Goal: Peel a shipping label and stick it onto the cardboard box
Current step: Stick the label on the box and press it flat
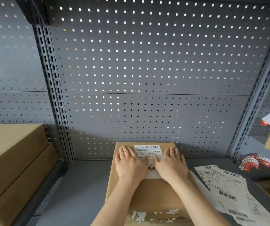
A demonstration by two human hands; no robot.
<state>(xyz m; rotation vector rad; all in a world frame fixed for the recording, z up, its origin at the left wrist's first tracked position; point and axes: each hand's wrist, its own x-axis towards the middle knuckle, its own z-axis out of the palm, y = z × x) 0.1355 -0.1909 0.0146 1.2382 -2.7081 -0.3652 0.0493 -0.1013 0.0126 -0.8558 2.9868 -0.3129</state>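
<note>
A brown cardboard box (149, 191) lies flat on the grey shelf in front of me. A white shipping label (149, 152) with barcodes lies on the box's far half. My left hand (131, 163) rests flat, palm down, on the label's left edge, fingers spread. My right hand (171, 163) lies flat on the label's right edge in the same way. Both thumbs point inward over the label's middle. Neither hand holds anything. Torn white label remnants (155, 214) show on the box's near end.
A pile of loose shipping labels (227, 190) lies to the right of the box. Red-and-white tape (254, 162) sits at the far right. Stacked cardboard boxes (12, 160) stand on the left. A grey pegboard wall (147, 70) closes the back.
</note>
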